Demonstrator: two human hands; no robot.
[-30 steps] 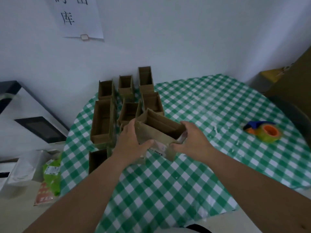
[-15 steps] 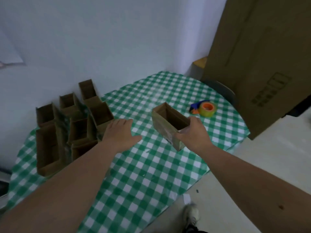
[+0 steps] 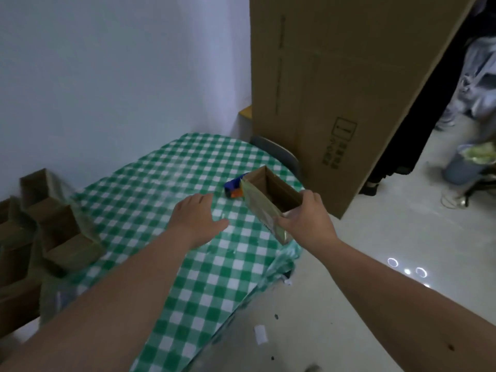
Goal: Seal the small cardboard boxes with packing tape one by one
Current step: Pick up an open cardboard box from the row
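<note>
While right hand (image 3: 306, 224) grips box (image 3: 271, 200), now carried beside tape (image 3: 234, 187), left hand (image 3: 197, 218) has let go, open; taping likely next.

This looks like a small room in a home, used for packing. A table with a green and white checked cloth (image 3: 214, 264) stands by a plain white wall (image 3: 120, 76). A big flat cardboard box (image 3: 335, 89) leans at the far right. Clothes (image 3: 480, 76) hang beyond it.
</note>
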